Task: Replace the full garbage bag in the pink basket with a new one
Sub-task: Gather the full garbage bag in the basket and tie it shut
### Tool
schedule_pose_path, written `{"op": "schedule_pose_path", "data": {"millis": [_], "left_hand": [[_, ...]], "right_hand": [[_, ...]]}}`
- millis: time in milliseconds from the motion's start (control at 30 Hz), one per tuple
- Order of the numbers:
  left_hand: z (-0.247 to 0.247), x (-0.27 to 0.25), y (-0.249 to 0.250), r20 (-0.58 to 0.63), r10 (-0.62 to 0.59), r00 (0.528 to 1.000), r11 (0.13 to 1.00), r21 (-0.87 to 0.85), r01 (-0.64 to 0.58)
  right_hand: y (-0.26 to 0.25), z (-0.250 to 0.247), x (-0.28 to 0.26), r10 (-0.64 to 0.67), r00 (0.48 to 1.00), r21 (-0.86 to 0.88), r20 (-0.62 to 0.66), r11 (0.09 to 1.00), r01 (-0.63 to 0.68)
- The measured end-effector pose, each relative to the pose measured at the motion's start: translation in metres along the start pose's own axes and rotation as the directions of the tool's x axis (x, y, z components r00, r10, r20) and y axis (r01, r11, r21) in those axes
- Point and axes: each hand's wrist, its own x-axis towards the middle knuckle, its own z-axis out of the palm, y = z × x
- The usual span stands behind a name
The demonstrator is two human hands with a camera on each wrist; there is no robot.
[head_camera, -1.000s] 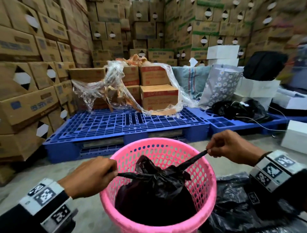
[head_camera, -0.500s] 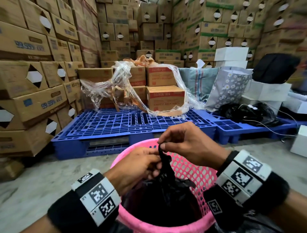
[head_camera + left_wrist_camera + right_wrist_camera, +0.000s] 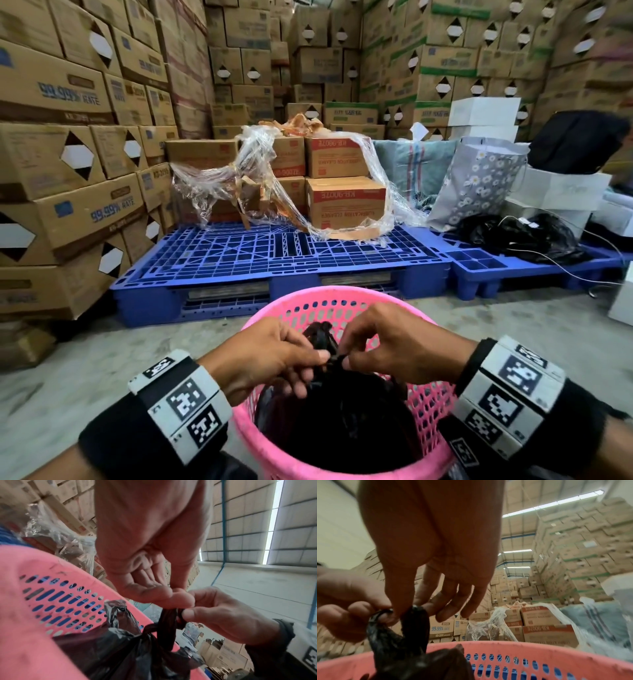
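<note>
The pink perforated basket (image 3: 329, 294) stands on the floor right below me. A full black garbage bag (image 3: 342, 421) fills it, its top gathered into two twisted ends (image 3: 322, 337). My left hand (image 3: 318, 359) and right hand (image 3: 346, 359) meet above the bag's middle, and each pinches one end at the knot. In the left wrist view my left fingertips (image 3: 171, 597) press a dark strand (image 3: 169, 623) against the right hand's thumb (image 3: 188, 614). In the right wrist view the right hand (image 3: 412, 608) pinches a black loop above the basket rim (image 3: 539, 650).
A blue plastic pallet (image 3: 274, 260) lies just beyond the basket, carrying cartons in torn clear film (image 3: 342, 202). High carton stacks (image 3: 68, 205) wall the left and back. To the right are a flowered bag (image 3: 476, 181), loose black plastic (image 3: 524, 236) and a white box (image 3: 623, 301).
A second ago my hands held the bag's two ends stretched wide apart. They have come together over the bag's middle and now pinch the ends at the knot.
</note>
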Motion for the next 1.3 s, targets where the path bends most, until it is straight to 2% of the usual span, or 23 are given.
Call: {"op": "schedule_pose_path", "data": {"millis": [67,167,267,333,433,467,533,567,600,633,733,800,833,933,1166,1233,1300], "left_hand": [[0.001,0.000,-0.001,0.022,-0.054,0.998,0.998,-0.029,0.055],[-0.001,0.000,0.004,0.040,-0.043,0.998,0.999,-0.023,0.044],[-0.003,-0.001,0.009,-0.020,0.087,0.996,0.976,0.202,-0.081],[-0.002,0.000,0.010,-0.076,0.238,0.968,0.885,0.428,-0.184],[0.000,-0.002,0.010,-0.128,0.459,0.879,0.735,0.611,-0.294],[0.001,-0.003,0.010,-0.084,0.529,0.844,0.658,0.668,-0.346],[0.004,-0.006,0.007,0.059,0.627,0.777,0.437,0.799,-0.413],[0.006,-0.006,0.006,0.097,0.628,0.772,0.370,0.836,-0.406],[0.007,-0.006,0.004,0.100,0.607,0.788,0.361,0.849,-0.385],[0.007,-0.004,0.003,0.085,0.576,0.813,0.407,0.833,-0.375],[0.008,0.001,0.003,0.020,0.462,0.887,0.699,0.607,-0.378],[0.008,0.002,0.004,-0.012,0.388,0.922,0.850,0.391,-0.353],[0.009,0.001,0.005,-0.026,0.365,0.931,0.888,0.310,-0.340],[0.015,0.000,0.006,-0.057,0.335,0.941,0.929,0.184,-0.320],[0.012,0.001,0.004,-0.084,0.256,0.963,0.967,0.018,-0.255],[0.011,0.001,0.004,-0.098,0.238,0.966,0.970,-0.018,-0.241],[0.010,0.002,0.005,-0.087,0.259,0.962,0.966,0.017,-0.259]], "right_hand": [[0.003,0.001,-0.001,-0.060,0.998,-0.069,-0.015,0.996,0.059],[0.005,-0.001,-0.003,-0.182,0.980,-0.119,-0.078,0.978,0.172],[0.005,0.003,-0.005,-0.193,0.976,-0.091,-0.097,0.979,0.185],[0.007,0.005,-0.006,-0.154,0.979,-0.074,-0.132,0.987,0.145],[0.008,0.005,-0.006,-0.098,0.986,-0.001,-0.137,0.995,0.099],[0.009,0.005,-0.006,-0.081,0.988,0.022,-0.132,0.996,0.085],[0.009,0.004,-0.006,-0.062,0.990,0.038,-0.127,0.997,0.067],[0.009,0.004,-0.006,-0.057,0.990,0.029,-0.131,0.998,0.061],[0.009,0.004,-0.006,-0.059,0.989,0.005,-0.139,0.998,0.060],[0.009,0.004,-0.006,-0.069,0.986,-0.033,-0.151,0.997,0.064],[0.005,0.004,-0.006,-0.109,0.969,-0.129,-0.223,0.988,0.082],[0.003,0.002,-0.008,-0.087,0.951,-0.064,-0.296,0.995,0.071],[0.001,0.002,-0.009,-0.056,0.948,0.025,-0.314,0.997,0.067],[-0.002,0.005,-0.011,-0.013,0.958,0.185,-0.285,0.980,0.068],[0.005,0.002,-0.015,0.027,0.983,0.233,-0.182,0.972,0.017],[0.006,0.003,-0.016,0.011,0.981,0.234,-0.191,0.972,0.034],[0.006,0.004,-0.016,0.011,0.977,0.215,-0.213,0.976,0.036]]}}
